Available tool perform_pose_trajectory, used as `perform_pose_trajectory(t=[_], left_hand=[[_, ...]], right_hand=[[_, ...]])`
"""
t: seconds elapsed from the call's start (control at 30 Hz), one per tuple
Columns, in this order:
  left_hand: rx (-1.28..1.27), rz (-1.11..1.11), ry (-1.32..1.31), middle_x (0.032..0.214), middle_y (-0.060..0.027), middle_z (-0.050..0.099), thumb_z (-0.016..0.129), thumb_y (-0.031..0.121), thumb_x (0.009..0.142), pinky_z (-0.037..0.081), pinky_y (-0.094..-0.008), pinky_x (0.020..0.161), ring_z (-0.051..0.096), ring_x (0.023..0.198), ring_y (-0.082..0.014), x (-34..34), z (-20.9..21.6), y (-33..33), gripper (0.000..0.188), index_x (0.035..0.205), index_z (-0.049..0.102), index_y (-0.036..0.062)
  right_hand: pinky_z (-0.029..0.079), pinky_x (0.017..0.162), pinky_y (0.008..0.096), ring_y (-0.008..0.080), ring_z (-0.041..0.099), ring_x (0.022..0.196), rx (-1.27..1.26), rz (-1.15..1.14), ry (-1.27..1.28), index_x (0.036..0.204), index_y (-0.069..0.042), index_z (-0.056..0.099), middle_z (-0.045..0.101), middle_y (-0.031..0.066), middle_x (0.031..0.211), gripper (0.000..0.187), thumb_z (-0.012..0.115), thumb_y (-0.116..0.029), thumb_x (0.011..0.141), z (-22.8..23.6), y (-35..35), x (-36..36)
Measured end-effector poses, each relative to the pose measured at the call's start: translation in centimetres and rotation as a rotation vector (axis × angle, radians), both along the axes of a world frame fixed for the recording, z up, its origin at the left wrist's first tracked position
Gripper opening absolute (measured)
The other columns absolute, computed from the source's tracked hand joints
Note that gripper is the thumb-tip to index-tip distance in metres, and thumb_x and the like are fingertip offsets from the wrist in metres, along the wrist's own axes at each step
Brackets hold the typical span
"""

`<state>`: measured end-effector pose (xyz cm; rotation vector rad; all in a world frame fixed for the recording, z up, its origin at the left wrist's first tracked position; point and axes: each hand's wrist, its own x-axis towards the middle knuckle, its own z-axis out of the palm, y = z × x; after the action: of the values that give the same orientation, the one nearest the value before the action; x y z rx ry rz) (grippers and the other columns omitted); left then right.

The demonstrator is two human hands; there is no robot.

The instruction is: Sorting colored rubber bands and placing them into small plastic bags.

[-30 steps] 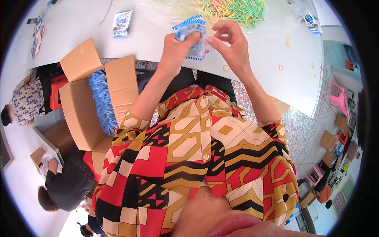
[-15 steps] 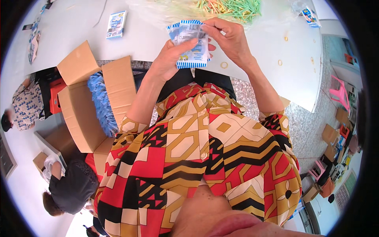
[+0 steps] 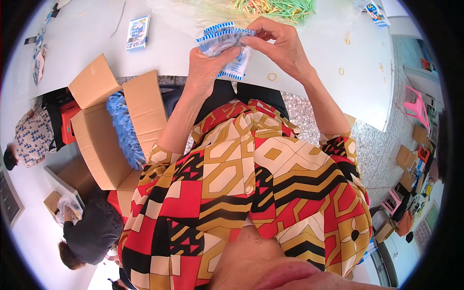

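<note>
A small fanned bunch of blue-and-white plastic packets (image 3: 216, 43) with striped ends is gripped in my left hand (image 3: 205, 68), thumb across the front. My right hand (image 3: 279, 44) pinches the upper right corner of the front packet between thumb and fingers. That packet bends, and part of another shows below my left thumb. Both hands are over the near edge of the white table (image 3: 309, 67). Another packet (image 3: 138, 33) of the same look lies flat on the table to the left.
Thin green and orange sticks (image 3: 285, 9) are heaped on clear plastic at the far side. Rubber bands (image 3: 272, 77) lie on the right of the table, a blue packet (image 3: 377, 13) beyond. An opened cardboard box (image 3: 104, 140) with blue packets stands at left. Two people (image 3: 94, 232) are farther left.
The front packet, upright and flat before, is now bent and tilted, its corner pulled by my right hand. My left hand has turned slightly and shifted left with the bunch.
</note>
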<state>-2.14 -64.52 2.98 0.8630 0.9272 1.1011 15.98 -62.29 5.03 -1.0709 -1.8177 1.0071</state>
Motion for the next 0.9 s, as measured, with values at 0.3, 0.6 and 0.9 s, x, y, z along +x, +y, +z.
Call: perform_pose_trajectory(t=[0.3,0.6,0.9], left_hand=[[-0.038,-0.080,-0.042,0.095,-0.0060,0.066,0.071,0.003,0.075,0.051,-0.0273,0.077,0.062,0.084,-0.0124,-0.7,0.6,-0.4,0.031,0.105,0.062,0.0011],[0.025,-0.005,-0.027,0.095,-0.0067,0.066,0.073,0.002,0.072,0.051,-0.0278,0.077,0.062,0.083,-0.0120,-0.2,0.3,-0.2,0.034,0.104,0.062,0.0002],[0.079,0.065,-0.004,0.091,-0.0063,0.066,0.073,0.000,0.070,0.052,-0.0265,0.073,0.061,0.079,-0.0109,0.2,0.7,-0.5,0.031,0.099,0.062,-0.0005]], right_hand=[[0.046,0.067,0.0216,0.0074,0.055,0.071,0.064,0.014,0.013,0.094,-0.003,0.064,0.062,0.0009,0.083,0.014,0.066,-0.006,0.080,0.5,0.1,0.5],[0.045,0.064,0.0227,0.0109,0.053,0.076,0.344,-0.102,-0.154,0.103,-0.009,0.064,0.057,0.0031,0.109,0.034,0.073,-0.005,0.071,4.5,-0.8,0.0],[0.049,0.072,0.0287,0.0186,0.058,0.089,0.623,-0.087,-0.275,0.099,-0.008,0.066,0.060,0.0046,0.103,0.032,0.074,-0.005,0.068,4.6,-0.5,-0.2]])
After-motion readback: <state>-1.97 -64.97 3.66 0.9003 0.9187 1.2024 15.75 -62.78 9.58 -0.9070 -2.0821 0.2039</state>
